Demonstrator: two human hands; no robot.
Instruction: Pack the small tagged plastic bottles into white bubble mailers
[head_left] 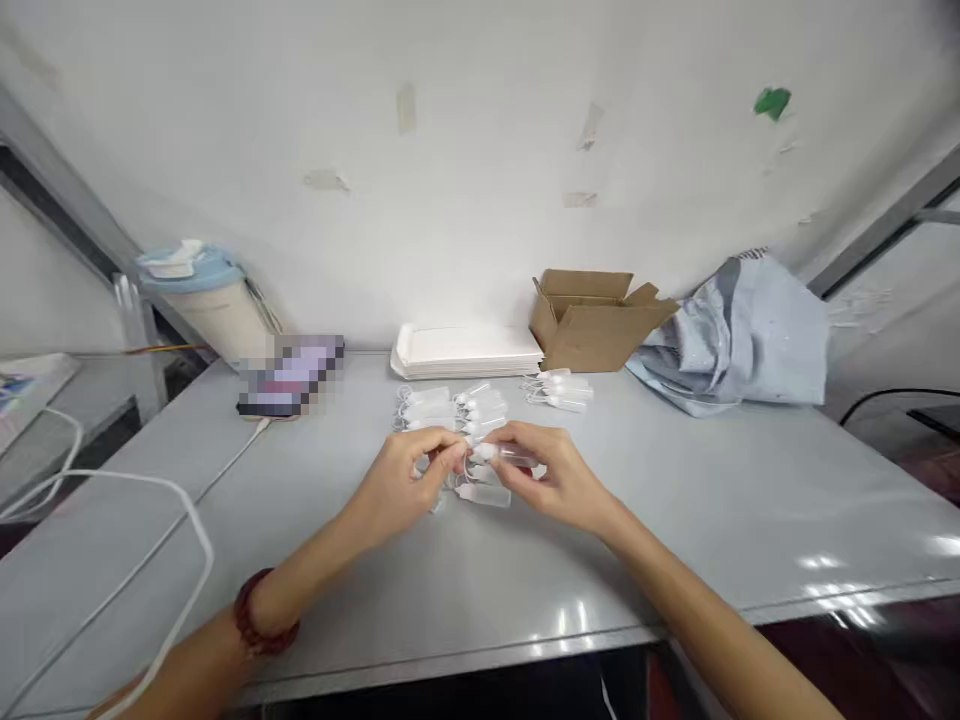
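Small clear bottles with white caps and thin white loops lie in rows at the middle of the grey table (480, 580). Over them, my right hand (551, 475) grips one clear bottle (514, 455) between thumb and fingers, its white cap pointing left. My left hand (409, 475) is closed in a pinch at the cap end, close to the white loop; what its fingertips hold is too small to make out. Below the hands lies another bottle (486, 495). A smaller group of bottles (566, 390) rests behind my right hand.
A stack of white trays (469, 350) stands by the wall, beside an open cardboard box (592, 325). A grey-blue plastic bag (750, 340) lies at the right. At the left are a phone (292, 380), a tumbler (217, 305) and a white cable (187, 510).
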